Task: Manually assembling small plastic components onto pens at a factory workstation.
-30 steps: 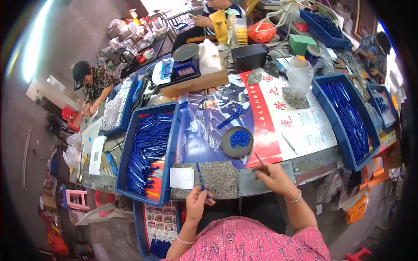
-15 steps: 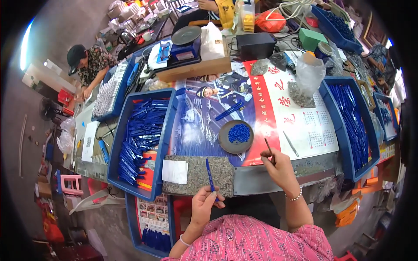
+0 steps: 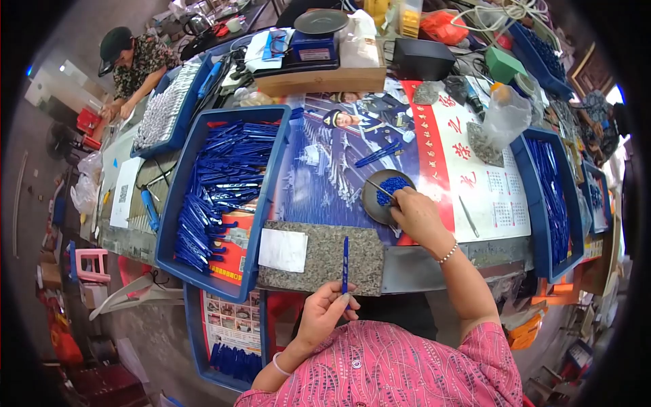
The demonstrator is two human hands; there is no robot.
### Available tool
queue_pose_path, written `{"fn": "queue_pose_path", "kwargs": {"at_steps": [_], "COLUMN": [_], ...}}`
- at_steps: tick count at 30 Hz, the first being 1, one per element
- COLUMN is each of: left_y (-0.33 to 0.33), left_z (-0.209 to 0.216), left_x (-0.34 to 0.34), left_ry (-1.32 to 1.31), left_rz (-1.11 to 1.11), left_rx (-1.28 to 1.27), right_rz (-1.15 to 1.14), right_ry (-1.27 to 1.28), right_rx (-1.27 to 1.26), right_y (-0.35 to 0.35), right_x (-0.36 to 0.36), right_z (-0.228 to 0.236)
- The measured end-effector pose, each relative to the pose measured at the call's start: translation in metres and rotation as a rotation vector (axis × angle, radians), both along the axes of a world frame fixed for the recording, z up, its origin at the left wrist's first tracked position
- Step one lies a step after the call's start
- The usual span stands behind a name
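Note:
My left hand pinches the lower end of a slim blue plastic strip, which stands upright over the front edge of the bench. My right hand is at a round dark dish, its fingers closed around a thin brown stick. Small blue pieces lie heaped in the dish, right by the fingertips. Whether the stick touches them is hidden by the hand. Beyond the dish, a few similar blue strips rest on a printed poster.
On the left stands a blue tray of blue strips; another tray stands at right. A stone slab with white paper lies at the front edge. Tweezers-like metal tool rests on the poster. A person works at far left.
My right hand has moved left and forward to the dish, bringing the stick with it. The left hand still holds the strip. The whole view has shifted slightly.

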State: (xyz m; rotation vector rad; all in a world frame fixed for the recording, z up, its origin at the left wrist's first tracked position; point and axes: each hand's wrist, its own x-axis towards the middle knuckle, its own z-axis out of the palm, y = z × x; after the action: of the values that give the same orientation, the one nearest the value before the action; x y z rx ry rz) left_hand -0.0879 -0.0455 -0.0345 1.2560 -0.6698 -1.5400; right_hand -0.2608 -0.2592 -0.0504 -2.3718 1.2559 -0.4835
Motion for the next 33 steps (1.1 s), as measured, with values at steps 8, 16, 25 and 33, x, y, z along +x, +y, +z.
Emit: {"fn": "queue_pose_path", "kwargs": {"at_steps": [8, 16, 25, 33], "left_y": [0.005, -0.001, -0.02, -0.02], "left_z": [-0.005, 0.0, 0.015, 0.016], "left_x": [0.009, 0.012, 0.001, -0.003], "left_ry": [0.058, 0.097, 0.167, 0.257], "left_rz": [0.016, 0.017, -0.075, -0.134], "left_rx": [0.001, -0.013, 0.022, 0.003], "right_rz": [0.048, 0.042, 0.039, 0.072], "right_ry": [0.265, -0.331, -1.453, -1.603], "right_rx": [-0.041, 0.331, 1.625, 1.808], "right_y": [-0.014, 0.014, 0.083, 0.094], "right_x": [0.017, -0.002, -0.007, -0.007], "right_z": [-0.006, 0.035, 0.017, 0.007]}}
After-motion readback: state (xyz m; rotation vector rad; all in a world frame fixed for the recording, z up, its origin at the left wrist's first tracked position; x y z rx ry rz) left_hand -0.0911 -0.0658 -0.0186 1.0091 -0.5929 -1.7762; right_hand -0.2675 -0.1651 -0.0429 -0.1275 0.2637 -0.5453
